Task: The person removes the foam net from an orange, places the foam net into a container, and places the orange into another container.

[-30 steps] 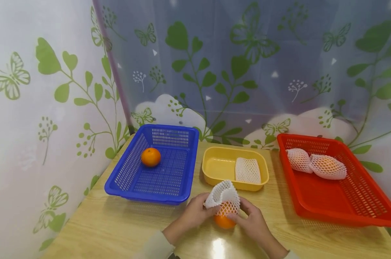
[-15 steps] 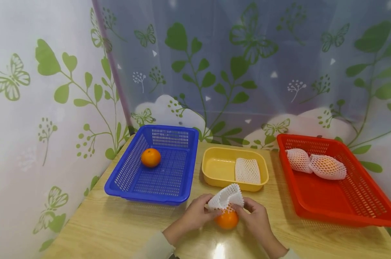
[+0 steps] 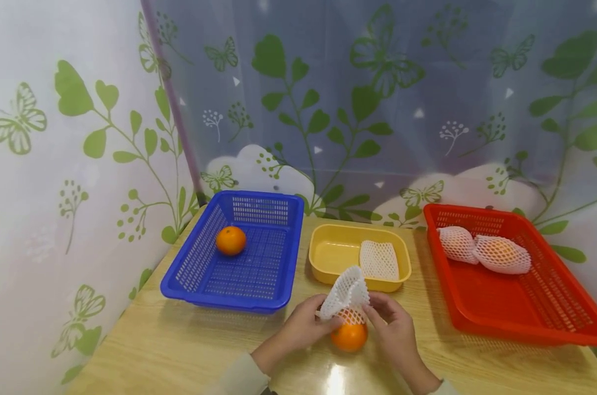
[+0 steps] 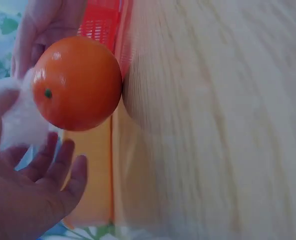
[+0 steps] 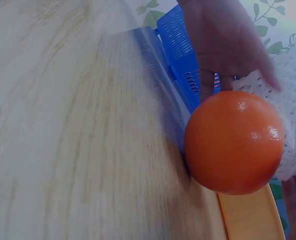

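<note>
An orange (image 3: 350, 337) rests on the table, with a white foam net sleeve (image 3: 347, 293) drawn over its top. The lower part of the fruit is bare, and its small green stem spot shows in the left wrist view. My left hand (image 3: 305, 322) pinches the sleeve's left edge, thumb in front, the other fingers spread behind it in the left wrist view. On the other side my right hand (image 3: 392, 328) pinches the sleeve's right edge beside the orange. The right fingertips behind the net are partly hidden.
A blue basket (image 3: 292, 258) at the left holds another orange (image 3: 231, 241). A yellow tray (image 3: 318, 269) behind my hands holds a flat foam net (image 3: 379, 260). In the red basket (image 3: 444, 285) at the right lie net-wrapped fruits (image 3: 502, 254).
The sleeve first slipped up, baring more of the orange, and now stands taller over its top. The orange has shifted slightly right. My right thumb has moved up from the fruit's front to the net.
</note>
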Motion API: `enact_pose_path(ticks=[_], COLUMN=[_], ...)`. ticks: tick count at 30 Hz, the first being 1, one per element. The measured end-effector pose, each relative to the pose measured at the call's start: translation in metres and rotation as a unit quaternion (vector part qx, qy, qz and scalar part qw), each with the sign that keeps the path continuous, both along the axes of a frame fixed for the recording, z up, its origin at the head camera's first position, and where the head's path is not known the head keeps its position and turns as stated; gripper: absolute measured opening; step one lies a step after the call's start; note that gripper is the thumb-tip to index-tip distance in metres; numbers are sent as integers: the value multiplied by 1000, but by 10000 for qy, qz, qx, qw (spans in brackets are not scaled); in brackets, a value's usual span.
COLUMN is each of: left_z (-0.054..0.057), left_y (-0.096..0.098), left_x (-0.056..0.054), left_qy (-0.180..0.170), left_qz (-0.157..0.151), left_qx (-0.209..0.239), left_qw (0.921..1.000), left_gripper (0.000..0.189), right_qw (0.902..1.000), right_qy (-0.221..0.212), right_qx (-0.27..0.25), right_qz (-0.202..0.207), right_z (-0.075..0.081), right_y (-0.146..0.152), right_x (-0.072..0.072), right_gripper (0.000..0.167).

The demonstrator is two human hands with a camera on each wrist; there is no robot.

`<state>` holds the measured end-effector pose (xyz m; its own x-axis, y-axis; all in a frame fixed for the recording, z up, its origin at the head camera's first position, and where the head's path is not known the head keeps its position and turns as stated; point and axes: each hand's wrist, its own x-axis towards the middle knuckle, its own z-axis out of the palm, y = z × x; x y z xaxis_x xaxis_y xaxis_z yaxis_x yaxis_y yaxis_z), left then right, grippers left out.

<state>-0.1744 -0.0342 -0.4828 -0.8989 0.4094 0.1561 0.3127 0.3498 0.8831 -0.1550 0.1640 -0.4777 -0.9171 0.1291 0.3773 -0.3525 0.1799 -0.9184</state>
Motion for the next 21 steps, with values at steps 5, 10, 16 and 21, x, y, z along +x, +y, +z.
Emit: enact_pose_path(ticks=[5,10,16,21], left_z=[1,-1,-2,0], left_y=[11,17,21,23], left_x=[6,7,6,6], left_qy=[433,405,164,33], left_qz=[-355,-215,-278,-232], left_qx=[-570,-731,-475,-573], left_qw=[9968,9963,9983,9981], left_gripper=[61,65,76,81], right_qw=[9988,9987,9982,9978], right_qy=[-220,-226,-59,44], right_qx=[-288,-183,49,15], right_qz=[-334,-416,-597,-664], right_z=[-1,-4,1,9], right_y=[1,6,12,17], right_x=[-3,-6,-8,-14], right_gripper=[14,11,11,13])
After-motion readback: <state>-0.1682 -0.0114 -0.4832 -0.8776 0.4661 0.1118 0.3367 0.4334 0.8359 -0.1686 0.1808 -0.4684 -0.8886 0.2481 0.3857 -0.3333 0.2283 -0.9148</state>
